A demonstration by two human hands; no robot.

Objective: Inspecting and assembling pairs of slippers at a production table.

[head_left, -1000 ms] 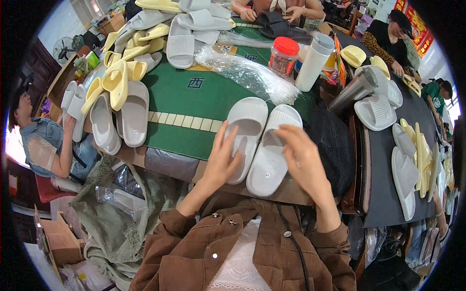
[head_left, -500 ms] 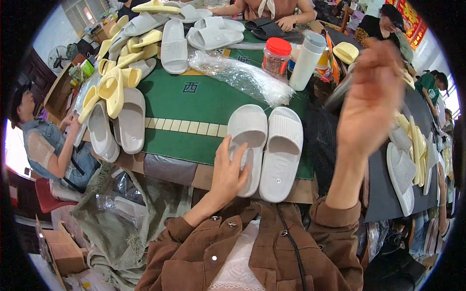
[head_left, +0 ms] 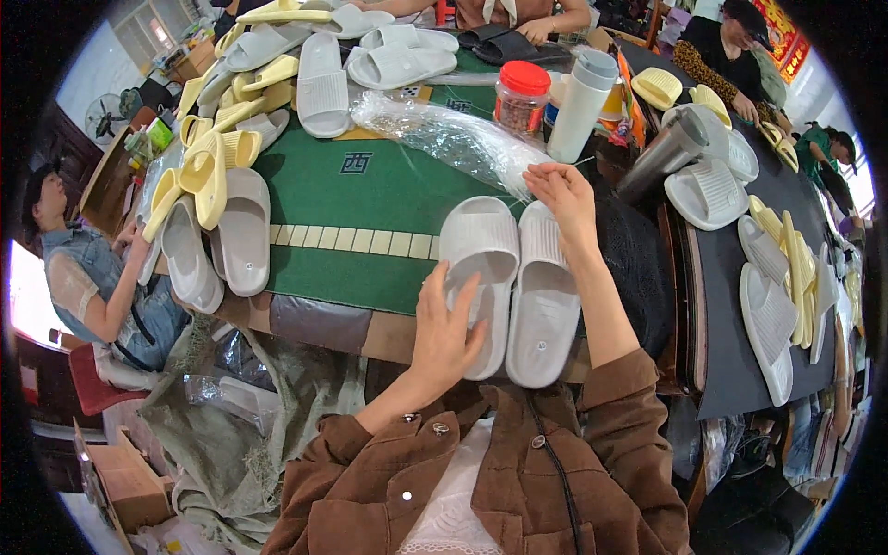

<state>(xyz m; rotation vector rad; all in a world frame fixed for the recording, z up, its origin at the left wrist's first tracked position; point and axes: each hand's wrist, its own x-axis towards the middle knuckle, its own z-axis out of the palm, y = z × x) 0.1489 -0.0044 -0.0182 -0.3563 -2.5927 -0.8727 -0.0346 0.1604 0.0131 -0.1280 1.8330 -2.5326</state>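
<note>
Left hand (head_left: 446,326) lies spread on the pale grey moulded foam slippers (head_left: 513,282); right hand (head_left: 566,196) pinches the crinkled clear plastic bag (head_left: 444,139). A careless tug could drag the bag against the red-lidded clear jar (head_left: 521,97) just beyond the right hand and tip it.

Head view, countable stock: 2 pale grey slide slippers (head_left: 513,277) side by side at the near edge of 1 green mat (head_left: 370,199); 1 clear plastic bag (head_left: 444,139); 1 red-lidded jar (head_left: 521,97); 1 white tumbler (head_left: 583,104); 1 steel flask (head_left: 666,153). Hands of the wearer: 2, the left hand (head_left: 444,333) and the right hand (head_left: 564,199); other persons partly in view: at least 4. Loose grey and yellow slippers in the left heap (head_left: 208,199), far row (head_left: 370,51) and right stack (head_left: 786,268) overlap too much for an exact count.
</note>
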